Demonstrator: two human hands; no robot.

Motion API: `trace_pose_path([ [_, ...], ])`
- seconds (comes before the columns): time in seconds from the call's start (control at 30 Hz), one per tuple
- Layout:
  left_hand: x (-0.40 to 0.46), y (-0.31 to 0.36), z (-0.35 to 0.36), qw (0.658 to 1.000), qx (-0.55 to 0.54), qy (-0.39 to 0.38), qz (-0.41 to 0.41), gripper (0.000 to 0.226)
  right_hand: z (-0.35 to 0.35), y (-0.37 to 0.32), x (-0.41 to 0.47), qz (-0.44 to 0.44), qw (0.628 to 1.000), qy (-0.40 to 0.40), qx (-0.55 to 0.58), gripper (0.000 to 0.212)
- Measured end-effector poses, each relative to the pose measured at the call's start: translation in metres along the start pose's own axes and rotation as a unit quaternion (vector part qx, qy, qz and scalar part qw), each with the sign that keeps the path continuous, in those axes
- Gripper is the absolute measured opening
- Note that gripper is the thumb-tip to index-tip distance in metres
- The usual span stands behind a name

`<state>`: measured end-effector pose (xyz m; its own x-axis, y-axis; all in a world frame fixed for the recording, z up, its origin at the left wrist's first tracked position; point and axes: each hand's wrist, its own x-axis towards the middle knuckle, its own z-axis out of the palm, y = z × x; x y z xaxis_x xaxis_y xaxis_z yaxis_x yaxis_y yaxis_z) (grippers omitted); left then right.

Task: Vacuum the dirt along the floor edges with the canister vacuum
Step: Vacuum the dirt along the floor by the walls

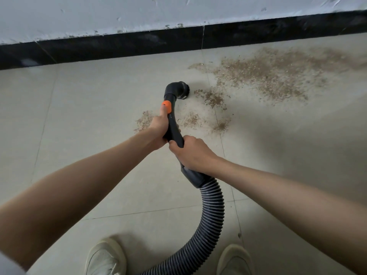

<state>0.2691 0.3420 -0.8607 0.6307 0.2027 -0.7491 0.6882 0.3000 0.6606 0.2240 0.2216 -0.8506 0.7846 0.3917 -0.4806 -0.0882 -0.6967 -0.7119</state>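
Both hands, left hand and right hand, clamp the curved black wand; ribbed grey hose runs off-frame; gritty brown dirt; brush head partly hidden.

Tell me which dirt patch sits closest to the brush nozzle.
The small patch just right of the brush nozzle. It nearly touches the bristles, while the big spread near the black baseboard and the patch beside the left hand lie farther off.

The one camera sits on my head and looks forward and steeply down, so my shoes lie at the bottom edge and the black baseboard and wall run across the top. My forearms reach in close from both lower corners, and the wide lens bends the floor lines.
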Motion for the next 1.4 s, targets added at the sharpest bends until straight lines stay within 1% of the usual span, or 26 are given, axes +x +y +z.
trace_pose_path([
  [0.17, 0.005, 0.001, 0.042, 0.999, 0.04, -0.037, 0.004, 0.049, -0.022, 0.022, -0.005, 0.039, 0.998, 0.045, 0.004, 0.036],
  [0.3, 0.008, 0.0, 0.068, 0.996, 0.057, -0.064, 0.0, 0.051, -0.036, 0.036, -0.009, 0.056, 0.996, 0.065, 0.002, 0.036],
  [0.43, 0.008, 0.001, 0.077, 0.996, 0.061, -0.07, 0.001, 0.048, -0.041, 0.041, -0.008, 0.067, 0.995, 0.076, -0.007, 0.036],
  [0.53, 0.01, 0.003, 0.07, 0.996, 0.063, -0.064, 0.003, 0.05, -0.037, 0.037, -0.004, 0.064, 0.995, 0.071, -0.009, 0.036],
  [0.67, 0.015, 0.009, 0.046, 0.998, 0.051, -0.019, 0.012, 0.05, -0.029, 0.02, 0.004, 0.042, 0.998, 0.041, -0.007, 0.036],
  [0.87, 0.011, 0.01, -0.018, 0.997, 0.035, 0.063, 0.029, 0.048, 0.0, -0.02, 0.01, -0.015, 0.999, -0.026, -0.027, 0.038],
  [0.97, -0.001, 0.001, -0.052, 0.995, 0.008, 0.098, 0.025, 0.054, 0.019, -0.037, 0.005, -0.039, 0.996, -0.073, -0.044, 0.037],
  [1.03, -0.012, -0.008, -0.071, 0.993, -0.031, 0.116, 0.014, 0.054, 0.028, -0.045, 0.001, -0.055, 0.991, -0.102, -0.067, 0.037],
  [1.17, -0.038, -0.03, -0.096, 0.987, -0.105, 0.12, -0.029, 0.043, 0.042, -0.048, -0.014, -0.074, 0.979, -0.136, -0.129, 0.039],
  [1.27, -0.052, -0.044, -0.102, 0.984, -0.132, 0.108, -0.053, 0.034, 0.046, -0.042, -0.031, -0.07, 0.975, -0.156, -0.139, 0.039],
  [1.4, -0.059, -0.063, -0.093, 0.985, -0.12, 0.117, -0.05, 0.042, 0.044, -0.031, -0.051, -0.051, 0.977, -0.164, -0.128, 0.037],
])
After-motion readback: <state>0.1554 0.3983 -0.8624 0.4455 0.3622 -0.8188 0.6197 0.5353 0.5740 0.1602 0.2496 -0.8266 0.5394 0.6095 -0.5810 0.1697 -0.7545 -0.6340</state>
